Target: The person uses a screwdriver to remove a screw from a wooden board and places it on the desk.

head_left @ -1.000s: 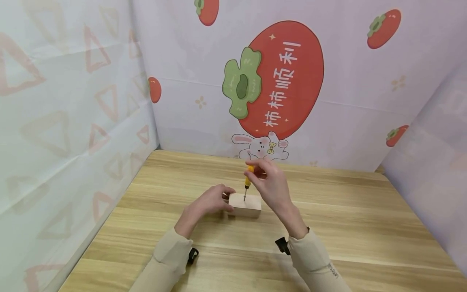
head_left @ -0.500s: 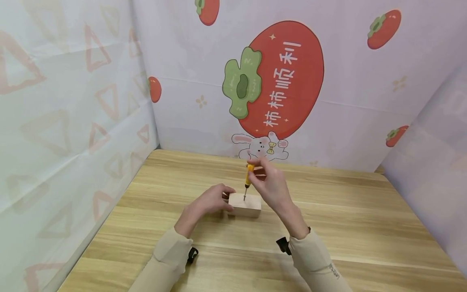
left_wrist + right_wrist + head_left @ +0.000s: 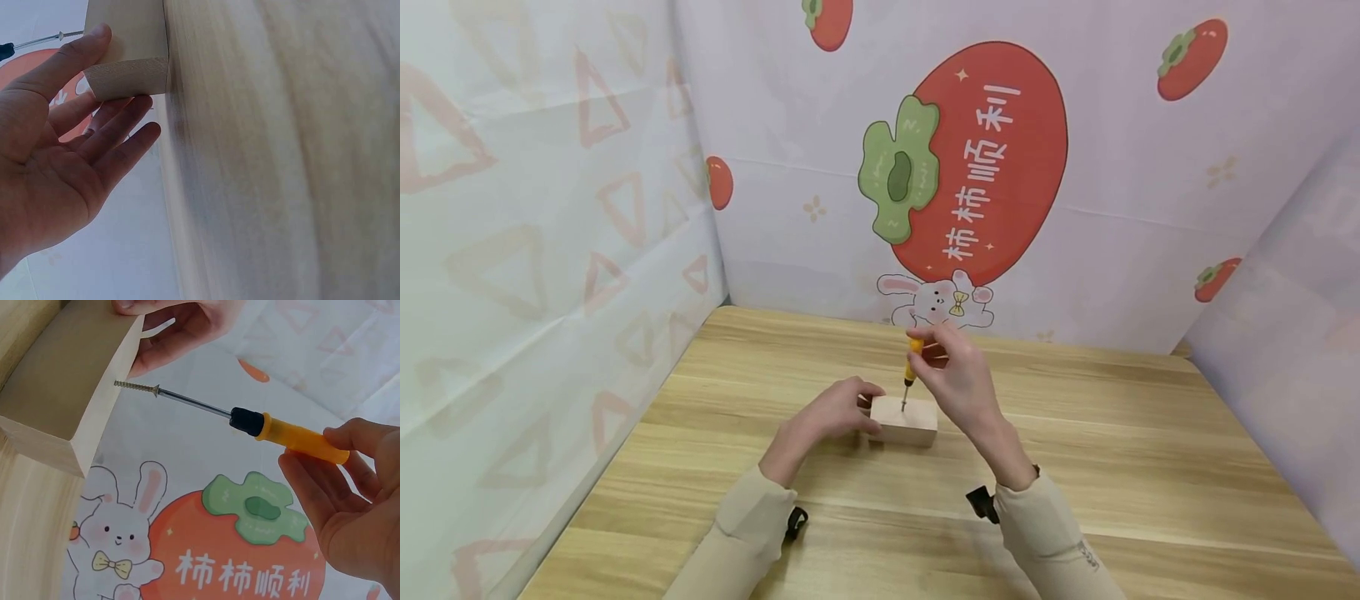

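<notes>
The yellow-handled metal screwdriver (image 3: 300, 442) stands nearly upright, its tip meeting the small metal screw (image 3: 137, 387) on top of the pale wooden block (image 3: 916, 435). Right hand (image 3: 961, 379) pinches the handle's upper end, left hand (image 3: 831, 412) grips the block's left end, long axis running left-right. Wood-grain desk (image 3: 1090, 467): block's well off both side edges, right one's farther.

The block (image 3: 904, 434) lies on the desk (image 3: 1112, 442), before its back edge, slightly left of midway between the side edges. A screw (image 3: 139, 387) stands on the block's top, the screwdriver (image 3: 297, 440) above it. Left hand (image 3: 833, 411) at the block's left end; right hand (image 3: 961, 371) at the handle.
</notes>
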Available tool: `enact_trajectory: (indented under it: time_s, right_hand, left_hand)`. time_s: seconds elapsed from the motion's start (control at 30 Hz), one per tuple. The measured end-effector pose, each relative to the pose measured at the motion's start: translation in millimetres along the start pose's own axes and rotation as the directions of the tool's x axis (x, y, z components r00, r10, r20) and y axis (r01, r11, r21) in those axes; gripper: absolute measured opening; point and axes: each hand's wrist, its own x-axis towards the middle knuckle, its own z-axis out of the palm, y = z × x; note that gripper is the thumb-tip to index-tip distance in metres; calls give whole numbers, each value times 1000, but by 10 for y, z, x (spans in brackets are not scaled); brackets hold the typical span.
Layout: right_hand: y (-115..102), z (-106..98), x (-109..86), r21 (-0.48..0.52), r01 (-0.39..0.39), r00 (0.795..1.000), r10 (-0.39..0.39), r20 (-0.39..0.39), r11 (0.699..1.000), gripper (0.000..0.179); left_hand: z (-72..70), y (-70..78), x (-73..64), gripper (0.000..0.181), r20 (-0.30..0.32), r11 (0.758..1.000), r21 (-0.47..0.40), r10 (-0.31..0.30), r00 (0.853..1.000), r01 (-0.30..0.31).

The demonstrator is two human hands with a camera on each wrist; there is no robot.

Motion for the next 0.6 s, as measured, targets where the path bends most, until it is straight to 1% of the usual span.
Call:
enact_trajectory:
  time_s: [0.1,0.23,0.47,0.6]
  right_hand:
    - [8,0,6,35,-15,1000,15,11,999,23]
    - [35,21,5,58,-27,999,26,19,998,24]
    - [44,49,7,-8,5,1000,-5,-22,1000,26]
    - [27,32,10,-28,11,1000,-12,-18,1000,26]
  left_hand:
    - [-3,7,2,52,-2,1000,-6,5,1000,-5]
    - [-3,3,8,52,3,1000,-4,4,1000,-4]
    - [-5,8,3,53,1,1000,8,11,1000,-11]
    - [-9,13,-5,54,4,1000,-6,-2,1000,2]
